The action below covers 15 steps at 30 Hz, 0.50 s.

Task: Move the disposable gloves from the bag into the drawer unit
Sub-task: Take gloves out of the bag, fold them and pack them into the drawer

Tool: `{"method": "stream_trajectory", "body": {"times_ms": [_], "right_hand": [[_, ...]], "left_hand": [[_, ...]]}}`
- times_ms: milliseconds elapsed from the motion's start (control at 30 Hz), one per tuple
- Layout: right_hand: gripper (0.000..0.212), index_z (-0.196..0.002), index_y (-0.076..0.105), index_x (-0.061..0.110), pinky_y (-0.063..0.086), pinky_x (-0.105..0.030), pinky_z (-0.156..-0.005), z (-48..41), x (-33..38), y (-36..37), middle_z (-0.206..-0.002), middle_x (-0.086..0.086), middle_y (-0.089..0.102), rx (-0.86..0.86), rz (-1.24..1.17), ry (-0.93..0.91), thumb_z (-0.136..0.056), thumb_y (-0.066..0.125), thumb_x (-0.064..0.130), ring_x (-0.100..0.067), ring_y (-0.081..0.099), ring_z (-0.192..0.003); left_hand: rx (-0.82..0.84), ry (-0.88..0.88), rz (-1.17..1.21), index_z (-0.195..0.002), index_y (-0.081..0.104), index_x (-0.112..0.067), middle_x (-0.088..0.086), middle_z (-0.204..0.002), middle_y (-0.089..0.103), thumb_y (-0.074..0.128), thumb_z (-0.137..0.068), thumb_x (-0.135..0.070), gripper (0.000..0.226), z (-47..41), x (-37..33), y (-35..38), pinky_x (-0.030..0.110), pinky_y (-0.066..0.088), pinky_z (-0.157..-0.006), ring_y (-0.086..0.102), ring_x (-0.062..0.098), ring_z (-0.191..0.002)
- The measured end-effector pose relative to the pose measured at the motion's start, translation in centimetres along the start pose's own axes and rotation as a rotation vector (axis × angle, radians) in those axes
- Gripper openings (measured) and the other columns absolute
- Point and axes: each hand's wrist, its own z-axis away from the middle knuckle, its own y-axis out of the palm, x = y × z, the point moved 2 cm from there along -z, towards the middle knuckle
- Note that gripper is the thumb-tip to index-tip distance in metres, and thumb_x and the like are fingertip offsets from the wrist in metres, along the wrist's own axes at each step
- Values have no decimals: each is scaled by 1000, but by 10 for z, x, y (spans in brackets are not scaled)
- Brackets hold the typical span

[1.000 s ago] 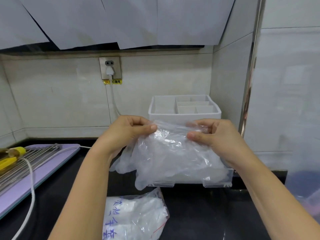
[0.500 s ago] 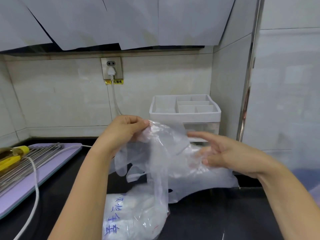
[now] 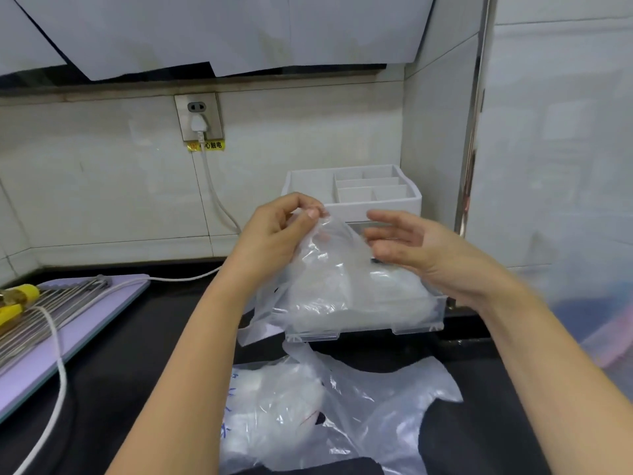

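Observation:
A white drawer unit (image 3: 387, 207) stands on the black counter in the corner, its clear drawer (image 3: 414, 325) pulled out toward me. My left hand (image 3: 274, 231) pinches the top edge of a clear disposable glove (image 3: 318, 269), which hangs down over the open drawer. My right hand (image 3: 421, 252) hovers just right of the glove, fingers straight and spread, holding nothing. More crumpled gloves lie inside the drawer. The clear plastic bag (image 3: 274, 416) with blue writing lies on the counter in front of the drawer, with another loose glove (image 3: 394, 389) spread beside it.
A purple tray (image 3: 85, 323) with a metal rack (image 3: 44, 310) and a yellow-handled tool (image 3: 17, 296) sits at the left. A white cable (image 3: 58, 368) runs over it from the wall socket (image 3: 198, 118). A tiled wall and a steel-edged panel (image 3: 472, 132) close off the right side.
My right hand let go of the glove bundle and opened. One glove dropped onto the counter by the bag. My left hand keeps pinching a glove over the drawer.

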Motion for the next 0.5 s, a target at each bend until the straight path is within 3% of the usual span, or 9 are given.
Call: {"method": "stream_trajectory", "body": {"times_ms": [100,167,233,300,333,367,400,500], "right_hand": [[52,-115,65,19,51,-31,-96,-12,1,13,-107,-4,72,49,-31,36,-66,80,32,-16,67,-103],[26,-99,70,9,55,-28,-86,-17,3,17,-97,-10,73,22,-94,22,-76,73,21,-21,69,-92],[7,-87,70,8,55,-26,-77,-20,3,14,-87,-11,71,-46,-138,16,-84,68,15,-21,66,-80],[10,-90,70,7,55,-31,-79,-24,-2,8,-90,-15,71,-138,-153,31,-88,65,16,-22,66,-81],[14,-93,70,4,54,-33,-79,-27,-5,4,-91,-16,72,-199,-136,38,-89,64,17,-23,66,-82],[18,-95,70,2,54,-32,-75,-29,-8,-1,-89,-17,71,-264,-87,39,-91,63,18,-24,65,-79],[23,-93,69,-2,52,-28,-68,-31,-11,-5,-82,-19,69,-329,-3,30,-91,62,20,-22,63,-73],[35,-71,58,-6,35,-16,-46,-35,-16,-15,-57,-12,53,-483,361,22,-90,64,24,-11,47,-48]], "left_hand": [[32,39,14,-95,65,-11,28,-73,56,50,-99,-17,17,0,-2,9,25,35,-54,42,20,-57],[46,32,47,-95,65,-11,35,-79,54,52,-98,-19,15,0,-1,10,32,37,-60,44,24,-65],[83,-30,66,-98,66,-14,31,-81,57,61,-92,-25,13,1,3,9,40,43,-67,49,26,-70],[136,-154,20,-99,67,-21,23,-84,63,73,-82,-31,21,0,12,5,40,51,-77,58,23,-75],[151,-219,-42,-98,67,-23,14,-83,66,76,-78,-31,24,-1,18,3,30,53,-77,62,16,-75],[159,-281,-112,-96,66,-24,4,-78,67,78,-76,-29,24,-1,23,-1,18,52,-67,63,8,-70],[150,-334,-170,-93,66,-23,-3,-74,66,79,-76,-27,22,-2,29,-4,13,49,-57,62,4,-64],[9,-410,-230,-87,65,-22,0,-76,64,77,-79,-22,14,-7,46,-12,19,48,-60,61,11,-65]]}}
